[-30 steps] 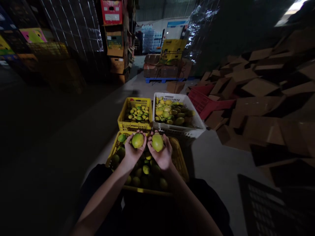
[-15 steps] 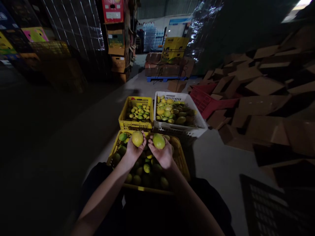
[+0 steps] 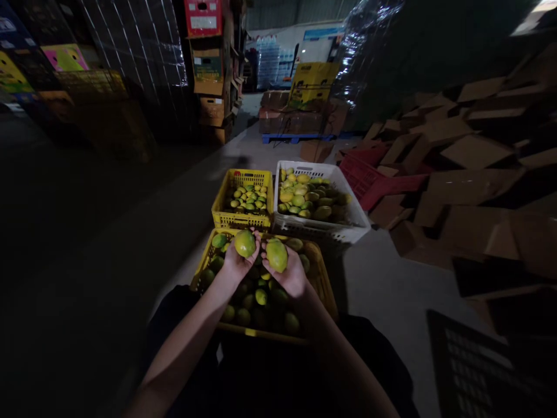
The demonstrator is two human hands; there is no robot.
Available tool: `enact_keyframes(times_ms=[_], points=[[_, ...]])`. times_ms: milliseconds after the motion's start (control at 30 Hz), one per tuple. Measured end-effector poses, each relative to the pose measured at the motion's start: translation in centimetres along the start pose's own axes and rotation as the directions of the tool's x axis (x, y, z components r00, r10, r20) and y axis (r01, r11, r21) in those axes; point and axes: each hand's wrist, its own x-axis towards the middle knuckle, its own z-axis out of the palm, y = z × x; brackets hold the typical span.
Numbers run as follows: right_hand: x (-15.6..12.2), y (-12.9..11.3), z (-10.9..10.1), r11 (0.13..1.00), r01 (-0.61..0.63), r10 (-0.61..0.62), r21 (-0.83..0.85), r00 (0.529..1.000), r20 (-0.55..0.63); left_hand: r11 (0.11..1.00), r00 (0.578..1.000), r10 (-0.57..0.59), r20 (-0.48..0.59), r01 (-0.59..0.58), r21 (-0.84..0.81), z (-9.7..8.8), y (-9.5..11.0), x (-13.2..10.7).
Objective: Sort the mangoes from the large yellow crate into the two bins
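Above the near yellow crate [image 3: 327, 290], my left hand [image 3: 238, 265] cups a yellow-green lemon [image 3: 245, 244], fingers curled round its right side. A second greenish lemon [image 3: 277, 256] rests in my right hand [image 3: 292, 277], its fingertips around the left side. The hands are close together, palms turned up. Below them, several green and yellow lemons [image 3: 261, 296] lie in the crate, many in shadow. Just beyond are a smaller yellow crate [image 3: 243, 221] with small lemons and a white crate [image 3: 348, 232] piled with larger yellow-green fruit.
Flattened and open cardboard boxes [image 3: 474, 180] are heaped on the right, beside a red crate [image 3: 369, 180]. A dark crate [image 3: 474, 360] is at the lower right. Farther back stand stacked cartons [image 3: 209, 69] and a blue pallet [image 3: 296, 139] bearing boxes.
Both lemons have been turned in my hands: the left one now shows a greener side, the right one a yellower patch. The hands stay over the near crate.
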Motion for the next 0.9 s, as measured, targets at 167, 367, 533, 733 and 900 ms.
enact_keyframes(times_ms=[167, 367, 533, 733, 900], points=[[0.04, -0.02, 0.14, 0.998, 0.048, -0.048, 0.04, 0.999, -0.003, 0.998, 0.998, 0.036, -0.046, -0.038, -0.043, -0.07, 0.43, 0.18], [-0.16, -0.26, 0.45, 1.0, -0.019, 0.02, 0.01, 0.993, -0.112, 0.998, 0.995, -0.049, -0.084, 0.047, -0.028, 0.0, 0.38, 0.23], [-0.18, -0.03, 0.55, 0.999, -0.012, 0.019, 0.044, 0.987, -0.158, 0.999, 0.998, 0.009, -0.066, -0.011, -0.032, -0.04, 0.27, 0.21], [-0.09, -0.26, 0.39, 0.999, -0.04, 0.042, 0.01, 0.985, -0.169, 0.998, 0.989, -0.055, -0.138, 0.056, 0.003, -0.01, 0.68, 0.26], [0.14, -0.07, 0.08, 0.999, -0.04, 0.045, 0.025, 0.976, -0.214, 1.0, 0.981, -0.014, -0.192, 0.018, 0.019, -0.15, 0.76, 0.43]])
